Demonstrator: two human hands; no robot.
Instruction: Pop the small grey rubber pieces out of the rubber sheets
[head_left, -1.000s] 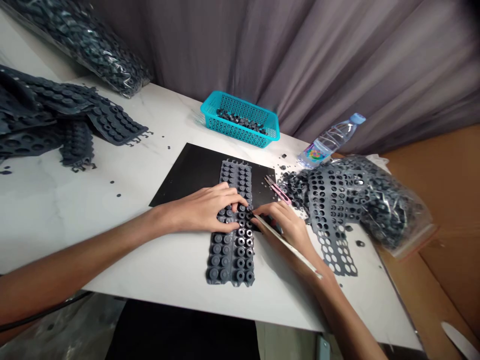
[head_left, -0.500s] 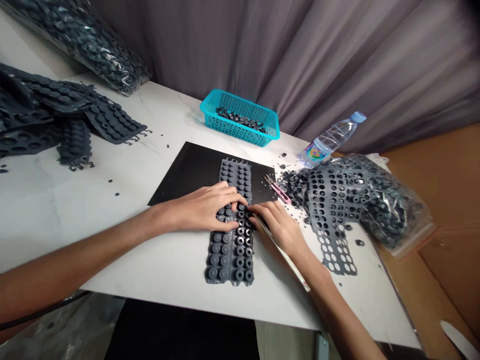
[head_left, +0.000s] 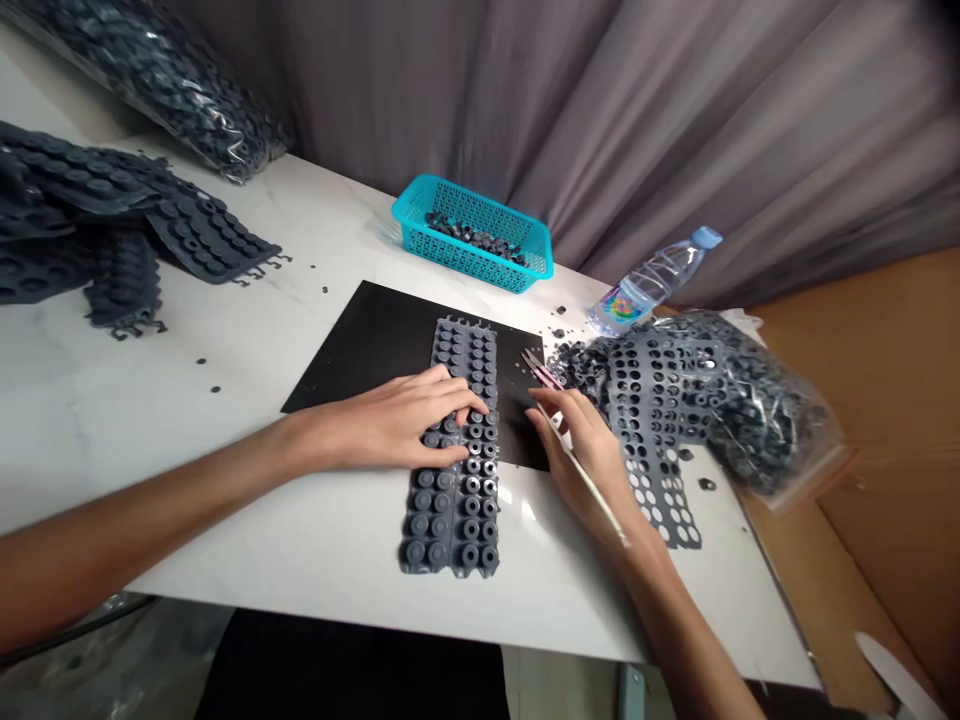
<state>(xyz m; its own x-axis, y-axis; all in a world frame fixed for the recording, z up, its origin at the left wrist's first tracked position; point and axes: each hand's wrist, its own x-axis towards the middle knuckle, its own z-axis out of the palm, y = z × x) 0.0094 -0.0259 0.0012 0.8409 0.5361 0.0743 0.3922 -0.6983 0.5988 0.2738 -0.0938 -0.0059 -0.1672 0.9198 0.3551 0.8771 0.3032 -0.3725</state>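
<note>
A strip of dark grey moulded rubber (head_left: 450, 510) with rows of round studs lies lengthwise in front of me, its far part on a black mat (head_left: 345, 340). Across its middle lies my left hand (head_left: 409, 415), thumb and fingers spread, fingertips touching the studs. Several studs in the right-hand rows show open holes. To the right of the strip, my right hand (head_left: 585, 440) is closed around a thin white stick-like tool (head_left: 592, 487), whose tip lies near the fingertips. Pink-handled snips (head_left: 541, 370) lie just beyond that hand.
A turquoise basket (head_left: 472, 262) with small dark pieces stands at the back. Right are a water bottle (head_left: 649, 285), loose bits (head_left: 581, 365), a perforated rubber sheet (head_left: 664, 450) and a plastic bag (head_left: 780, 430). More rubber sheets (head_left: 97, 210) and a filled bag (head_left: 172, 90) are left.
My right hand has moved right, away from the strip, with the white tool still in it. My left hand stays on the strip. The view has shifted slightly.
</note>
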